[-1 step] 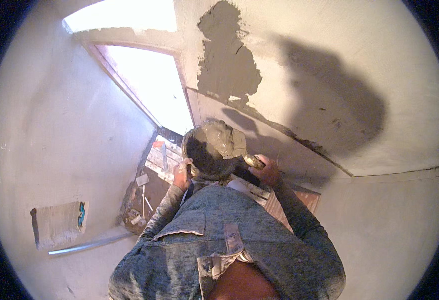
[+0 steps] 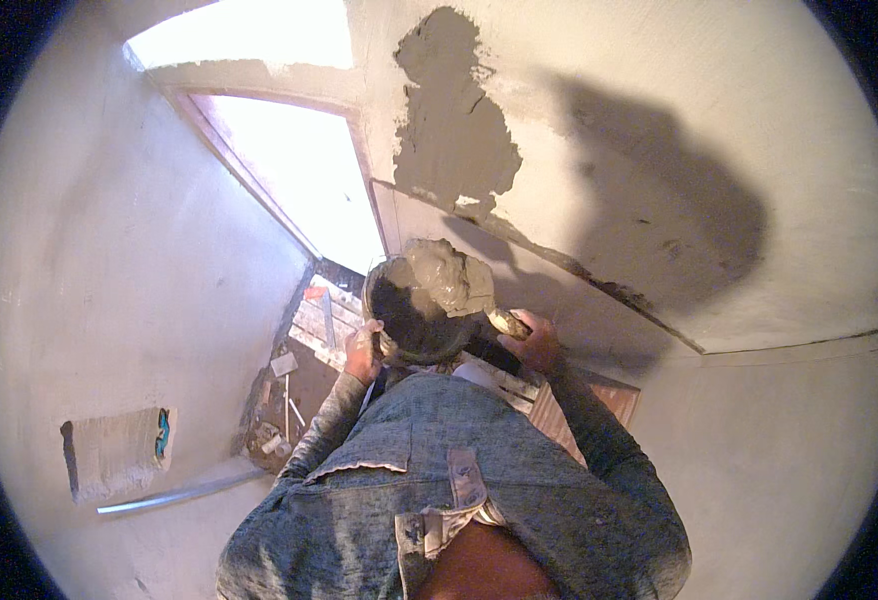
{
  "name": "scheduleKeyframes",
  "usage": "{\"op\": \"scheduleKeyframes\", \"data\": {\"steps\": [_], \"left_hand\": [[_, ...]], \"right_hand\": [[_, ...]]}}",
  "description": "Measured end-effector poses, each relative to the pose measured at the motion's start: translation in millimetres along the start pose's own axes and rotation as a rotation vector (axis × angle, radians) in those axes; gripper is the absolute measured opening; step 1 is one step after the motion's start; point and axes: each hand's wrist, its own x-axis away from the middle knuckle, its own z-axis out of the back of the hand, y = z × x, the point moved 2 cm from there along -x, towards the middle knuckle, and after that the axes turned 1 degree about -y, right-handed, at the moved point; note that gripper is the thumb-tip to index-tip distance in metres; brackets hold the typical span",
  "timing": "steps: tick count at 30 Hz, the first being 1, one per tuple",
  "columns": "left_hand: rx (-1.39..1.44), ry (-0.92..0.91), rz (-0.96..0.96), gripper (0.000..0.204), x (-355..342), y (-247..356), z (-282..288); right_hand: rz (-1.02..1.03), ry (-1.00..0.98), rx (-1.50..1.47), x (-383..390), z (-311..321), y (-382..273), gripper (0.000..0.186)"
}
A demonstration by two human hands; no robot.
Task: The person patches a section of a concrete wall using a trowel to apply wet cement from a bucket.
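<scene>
A round dark bucket (image 2: 404,315) is held in front of my chest, its dark inside partly covered by a trowel's load of wet grey mortar (image 2: 444,275). My left hand (image 2: 364,348) grips the bucket's near-left side, fingers wrapped at the rim. With my right hand (image 2: 536,340) I grip the yellowish trowel handle (image 2: 509,322); the blade lies under the mortar, hidden, over the bucket's right part. On the pale wall beyond, an irregular patch of wet grey mortar (image 2: 449,140) sits above a dark seam (image 2: 599,280).
A bright opening (image 2: 299,170) is at upper left. The left wall has a recess (image 2: 114,450) with blue piping and a metal strip (image 2: 179,490) below. Boards (image 2: 314,320), debris (image 2: 274,430) and a wooden surface (image 2: 609,405) lie lower down. Walls close in on both sides.
</scene>
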Motion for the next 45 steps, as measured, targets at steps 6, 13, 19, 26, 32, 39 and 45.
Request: {"op": "scheduleKeyframes", "data": {"steps": [6, 13, 19, 26, 32, 39, 45], "left_hand": [[-0.143, -0.011, -0.078, 0.015, -25, 3, 29], [-0.087, -0.007, 0.022, 0.022, -32, 26, 35], [0.074, -0.1, 0.094, 0.027, -36, 37, 23], [-0.084, 0.004, 0.057, 0.028, -59, 49, 37], [-0.144, 0.004, 0.11, 0.027, -50, 79, 25], [-0.151, -0.076, 0.118, 0.023, -52, 99, 21], [-0.293, -0.097, 0.104, 0.02, -57, 114, 27]], "right_hand": [[0.062, 0.081, -0.028, -10, 69, -80, 0.05], [0.342, 0.228, 0.086, -41, 139, -168, 0.033], [-0.023, -0.016, -0.457, -114, 182, -197, 0.028], [0.012, -0.005, 0.016, -108, 207, -254, 0.034], [0.31, 0.479, 0.785, -97, 200, -272, 0.038], [0.304, 0.616, 0.985, -91, 203, -319, 0.037], [0.346, 0.726, 0.861, -85, 238, -352, 0.033]]}}
